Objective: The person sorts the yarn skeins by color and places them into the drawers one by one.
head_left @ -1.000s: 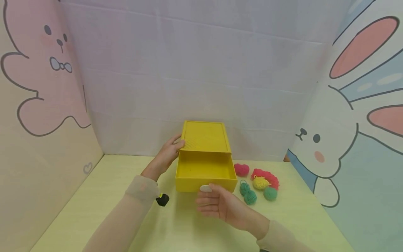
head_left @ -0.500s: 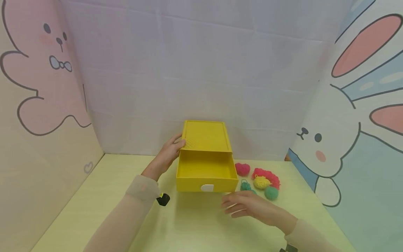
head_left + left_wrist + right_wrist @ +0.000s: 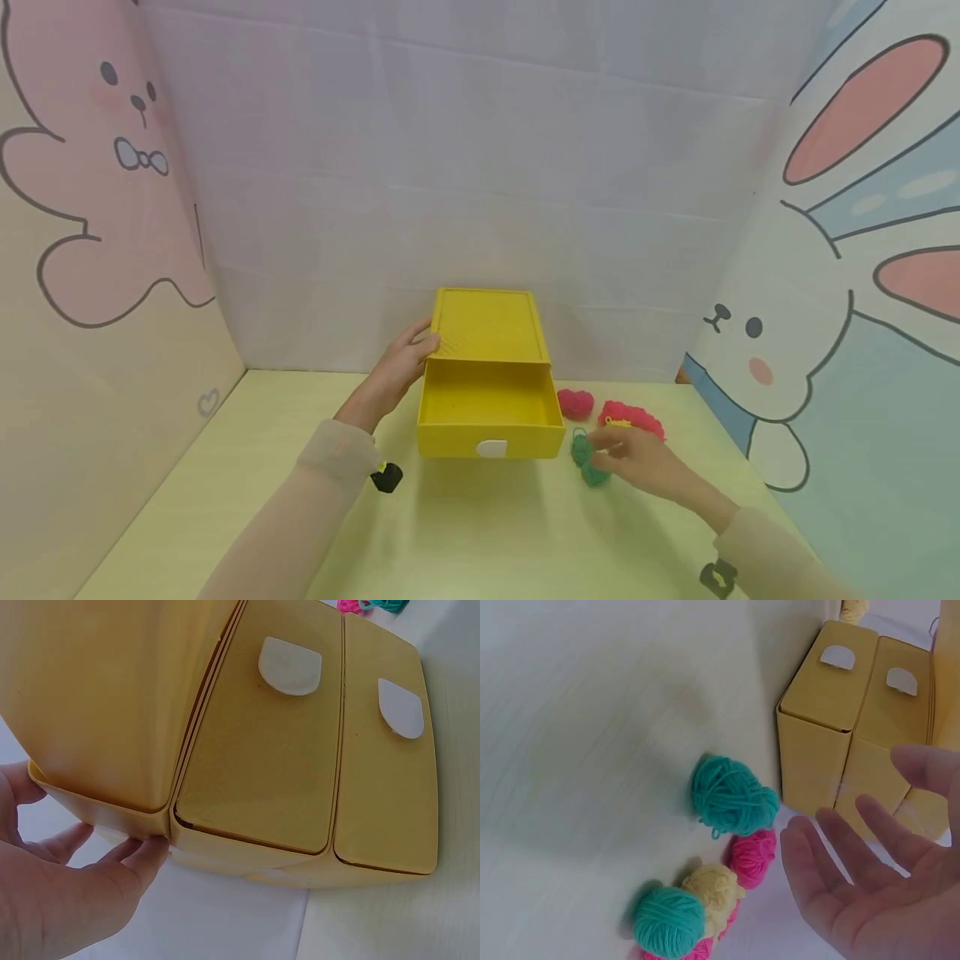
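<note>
A yellow drawer cabinet (image 3: 491,325) stands near the back wall; its top drawer (image 3: 491,440) is pulled out, and its inside looks bare. My left hand (image 3: 393,375) grips the cabinet's upper left edge, thumb over the top and fingers against the side. To the right, my right hand (image 3: 641,462) is over the yarn, fingers spread and holding nothing. A teal yarn bundle (image 3: 731,796) lies nearest its fingertips, apart from them in the right wrist view. Around it are a teal ball (image 3: 669,922), a pale yellow ball (image 3: 711,894) and a pink ball (image 3: 753,858).
Two lower drawers, one with a white tab (image 3: 291,666), are closed under the open one. A red-pink yarn bundle (image 3: 630,417) lies behind the yellow ball. The pale table (image 3: 480,550) ends at a white back wall and rabbit-print side panels.
My right hand has left the top drawer's white tab and moved right to above the yarn. My left hand has stayed on the cabinet, and the drawer remains pulled out.
</note>
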`<state>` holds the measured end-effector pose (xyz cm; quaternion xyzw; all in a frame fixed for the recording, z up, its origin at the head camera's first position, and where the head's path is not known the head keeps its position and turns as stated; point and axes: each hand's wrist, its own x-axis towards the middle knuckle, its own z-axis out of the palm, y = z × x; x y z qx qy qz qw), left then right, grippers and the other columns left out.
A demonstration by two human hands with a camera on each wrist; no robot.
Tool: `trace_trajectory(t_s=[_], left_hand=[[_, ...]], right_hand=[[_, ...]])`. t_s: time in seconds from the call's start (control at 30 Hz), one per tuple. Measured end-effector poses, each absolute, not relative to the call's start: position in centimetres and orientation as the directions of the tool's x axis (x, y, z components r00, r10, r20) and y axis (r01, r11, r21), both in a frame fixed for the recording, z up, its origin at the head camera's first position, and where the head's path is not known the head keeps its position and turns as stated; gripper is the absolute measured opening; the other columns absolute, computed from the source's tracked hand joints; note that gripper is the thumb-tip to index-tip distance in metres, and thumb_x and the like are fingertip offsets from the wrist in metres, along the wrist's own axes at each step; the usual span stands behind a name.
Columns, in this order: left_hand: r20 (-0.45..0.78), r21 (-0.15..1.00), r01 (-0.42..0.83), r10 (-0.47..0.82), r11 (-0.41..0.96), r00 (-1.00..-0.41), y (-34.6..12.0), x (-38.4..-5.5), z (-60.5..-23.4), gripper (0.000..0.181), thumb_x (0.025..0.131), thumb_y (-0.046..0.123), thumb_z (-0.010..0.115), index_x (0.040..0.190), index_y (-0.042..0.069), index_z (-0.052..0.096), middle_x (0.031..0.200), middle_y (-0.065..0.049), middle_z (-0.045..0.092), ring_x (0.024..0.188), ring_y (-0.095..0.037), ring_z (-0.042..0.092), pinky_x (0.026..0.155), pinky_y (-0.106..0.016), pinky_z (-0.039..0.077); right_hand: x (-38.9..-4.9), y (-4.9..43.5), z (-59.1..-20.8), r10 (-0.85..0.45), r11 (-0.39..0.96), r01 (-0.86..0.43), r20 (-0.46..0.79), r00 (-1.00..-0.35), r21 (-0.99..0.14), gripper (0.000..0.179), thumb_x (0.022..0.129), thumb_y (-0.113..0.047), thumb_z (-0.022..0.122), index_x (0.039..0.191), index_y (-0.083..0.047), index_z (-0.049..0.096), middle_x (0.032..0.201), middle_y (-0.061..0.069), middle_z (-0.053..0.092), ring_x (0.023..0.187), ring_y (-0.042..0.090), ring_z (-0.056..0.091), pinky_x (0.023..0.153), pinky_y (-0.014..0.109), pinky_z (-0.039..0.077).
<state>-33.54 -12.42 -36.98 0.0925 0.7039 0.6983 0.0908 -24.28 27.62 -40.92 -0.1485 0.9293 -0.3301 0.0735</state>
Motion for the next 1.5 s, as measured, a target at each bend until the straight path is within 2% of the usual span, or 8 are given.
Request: trace_trajectory(t_s=[0.1,0.23,0.47,0.6,0.73,0.9,1.2,1.5], left_hand=[[-0.001,1.000,0.001,0.255,0.008,-0.967,-12.5,-33.6,-37.1,0.067,0.114,0.037,0.052,0.171,0.023,0.021,0.171,-0.012,0.029,0.158,-0.032,0.032,0.132,-0.052,0.021],[-0.003,1.000,0.000,0.248,0.011,-0.969,-12.5,-33.7,-37.2,0.067,0.113,0.037,0.052,0.171,0.023,0.020,0.171,-0.012,0.029,0.157,-0.033,0.033,0.132,-0.052,0.022],[-0.004,1.000,-0.002,0.244,0.007,-0.970,-12.4,-33.9,-37.4,0.068,0.113,0.037,0.052,0.171,0.023,0.020,0.170,-0.013,0.030,0.156,-0.034,0.035,0.132,-0.053,0.022],[-0.004,1.000,-0.002,0.244,0.011,-0.970,-12.3,-33.8,-37.4,0.068,0.113,0.037,0.052,0.171,0.023,0.020,0.171,-0.013,0.030,0.156,-0.034,0.034,0.132,-0.053,0.022],[-0.007,1.000,-0.004,0.242,0.016,-0.970,-12.2,-33.8,-37.5,0.067,0.113,0.037,0.052,0.171,0.023,0.021,0.171,-0.012,0.030,0.156,-0.034,0.034,0.132,-0.054,0.022],[-0.006,1.000,-0.002,0.249,0.016,-0.969,-12.2,-33.8,-37.4,0.067,0.114,0.037,0.051,0.171,0.022,0.020,0.171,-0.013,0.029,0.157,-0.035,0.033,0.132,-0.054,0.021],[-0.015,1.000,-0.012,0.252,0.014,-0.968,-12.2,-33.7,-37.1,0.069,0.113,0.037,0.053,0.171,0.021,0.020,0.171,-0.015,0.030,0.157,-0.034,0.034,0.132,-0.054,0.020],[-0.019,1.000,-0.016,0.254,0.013,-0.967,-12.5,-33.8,-37.0,0.070,0.113,0.037,0.053,0.172,0.021,0.018,0.171,-0.016,0.030,0.157,-0.036,0.032,0.132,-0.055,0.019]], right_hand=[[-24.7,27.6,-41.4,-0.273,0.779,-0.241,0.033,-0.962,-0.579,0.043,0.096,-0.021,0.079,0.133,-0.001,0.070,0.131,0.022,0.071,0.104,0.035,0.073,0.083,0.047,0.066],[-25.4,27.7,-42.7,-0.222,0.813,-0.234,0.088,-0.971,-0.534,0.046,0.094,-0.021,0.081,0.133,0.000,0.069,0.131,0.025,0.070,0.108,0.040,0.071,0.089,0.054,0.064],[-26.6,27.9,-45.2,-0.162,0.846,-0.168,0.056,-0.985,-0.506,0.055,0.095,-0.029,0.080,0.138,0.001,0.064,0.131,0.024,0.069,0.116,0.041,0.066,0.097,0.060,0.059],[-27.0,27.7,-46.1,-0.129,0.845,-0.128,0.033,-0.991,-0.519,0.057,0.094,-0.031,0.081,0.137,0.003,0.063,0.126,0.024,0.071,0.113,0.040,0.068,0.095,0.059,0.060],[-27.3,27.2,-46.7,-0.116,0.855,-0.114,0.028,-0.993,-0.507,0.055,0.093,-0.031,0.081,0.133,0.003,0.065,0.114,0.019,0.074,0.100,0.032,0.069,0.088,0.053,0.063],[-27.8,27.0,-47.7,-0.121,0.856,-0.132,0.056,-0.991,-0.499,0.048,0.092,-0.025,0.084,0.128,0.002,0.067,0.102,0.011,0.074,0.086,0.023,0.066,0.081,0.046,0.064],[-28.7,28.1,-48.8,-0.146,0.839,-0.145,0.039,-0.989,-0.525,0.041,0.089,-0.012,0.085,0.126,-0.004,0.068,0.102,0.006,0.073,0.089,0.020,0.065,0.085,0.046,0.064],[-28.0,28.6,-44.6,-0.261,0.824,-0.262,0.073,-0.962,-0.502,0.041,0.089,-0.011,0.084,0.127,-0.007,0.069,0.109,0.011,0.074,0.094,0.026,0.069,0.080,0.047,0.066]])
